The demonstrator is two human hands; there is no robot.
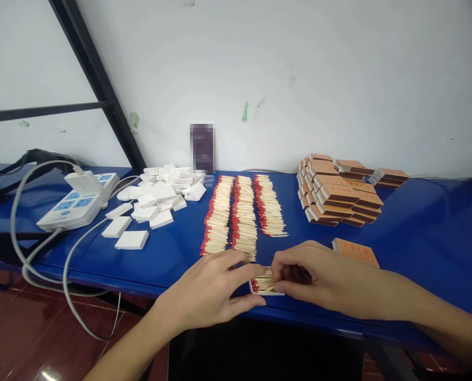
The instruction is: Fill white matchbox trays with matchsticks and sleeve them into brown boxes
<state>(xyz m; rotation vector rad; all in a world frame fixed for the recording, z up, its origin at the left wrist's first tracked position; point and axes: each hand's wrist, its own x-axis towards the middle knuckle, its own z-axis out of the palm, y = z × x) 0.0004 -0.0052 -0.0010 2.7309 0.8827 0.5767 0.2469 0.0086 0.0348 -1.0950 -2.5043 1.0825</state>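
Note:
At the front edge of the table lies a small white matchbox tray filled with red-tipped matches. My left hand holds the tray's left end, the index finger over the matches and the thumb along the front. At the right end, my right hand has thumb and index finger pinched together on the ends of some matches; its other fingers are curled and partly hidden. Just beyond my hands lie three rows of loose matches: a left row, a middle row and a shorter right row.
White matchbox trays lie heaped at the left. Orange-brown matchbox sleeves are stacked at the right, with a single matchbox nearer me. A power strip with looping cables stands far left. A blurred dark card leans on the wall.

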